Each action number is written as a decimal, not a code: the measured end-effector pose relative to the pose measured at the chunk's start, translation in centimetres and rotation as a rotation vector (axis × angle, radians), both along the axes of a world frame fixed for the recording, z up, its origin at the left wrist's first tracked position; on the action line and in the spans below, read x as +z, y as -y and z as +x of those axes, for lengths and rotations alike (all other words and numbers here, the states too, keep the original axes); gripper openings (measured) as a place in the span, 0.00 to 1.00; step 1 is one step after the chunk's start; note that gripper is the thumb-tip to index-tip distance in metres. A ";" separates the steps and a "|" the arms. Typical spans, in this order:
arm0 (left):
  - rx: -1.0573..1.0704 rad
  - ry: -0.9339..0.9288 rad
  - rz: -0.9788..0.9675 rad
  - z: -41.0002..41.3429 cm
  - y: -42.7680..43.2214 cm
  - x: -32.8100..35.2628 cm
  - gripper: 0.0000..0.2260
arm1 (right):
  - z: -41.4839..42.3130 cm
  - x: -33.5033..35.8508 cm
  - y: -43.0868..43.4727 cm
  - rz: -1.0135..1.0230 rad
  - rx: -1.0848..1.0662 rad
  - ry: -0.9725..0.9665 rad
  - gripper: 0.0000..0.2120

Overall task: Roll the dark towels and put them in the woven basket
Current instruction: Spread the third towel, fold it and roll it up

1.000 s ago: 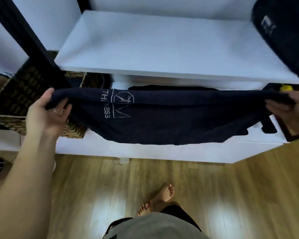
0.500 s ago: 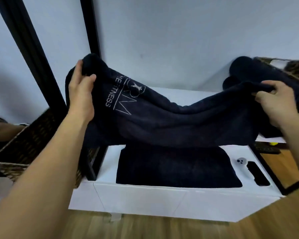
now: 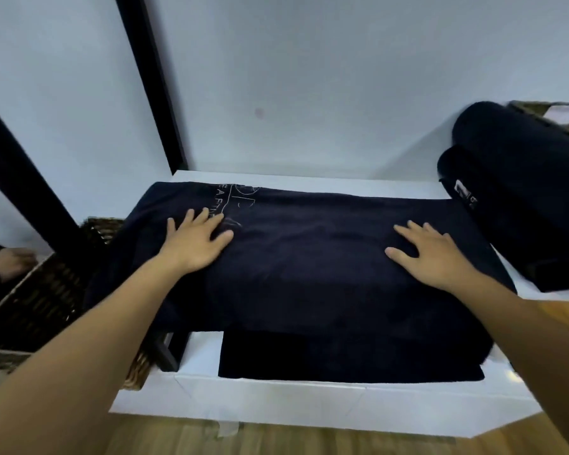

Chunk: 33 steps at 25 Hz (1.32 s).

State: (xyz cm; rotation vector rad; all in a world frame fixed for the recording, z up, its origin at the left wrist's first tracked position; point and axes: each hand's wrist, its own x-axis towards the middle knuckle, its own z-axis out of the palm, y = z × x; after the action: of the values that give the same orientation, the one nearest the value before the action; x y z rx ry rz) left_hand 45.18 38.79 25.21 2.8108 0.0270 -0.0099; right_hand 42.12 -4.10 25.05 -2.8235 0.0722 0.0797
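Fingers [image 3: 207,215] flat, both hands pressing soft dark towel [image 3: 309,257].

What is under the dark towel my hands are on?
A second folded dark towel on the white surface; only its near strip shows. The top towel hides the rest, and what supports it.
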 end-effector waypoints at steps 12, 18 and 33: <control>0.075 -0.115 0.261 9.3 0.6 -0.1 0.33 | 10.9 -0.3 0.0 -0.199 0.055 -0.075 0.34; 0.114 -0.058 0.280 12.3 0.5 -1.2 0.33 | 15.5 -1.0 0.2 -0.231 0.082 -0.066 0.34; 0.222 -0.089 0.280 8.9 -2.4 1.4 0.25 | 14.2 -1.1 0.5 -0.202 0.073 -0.032 0.27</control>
State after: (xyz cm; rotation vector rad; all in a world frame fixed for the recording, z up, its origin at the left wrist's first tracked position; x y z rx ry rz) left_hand 54.05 41.15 26.59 3.0665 0.3899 -0.0850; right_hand 56.36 -4.58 23.91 -3.0272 -0.0174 0.1410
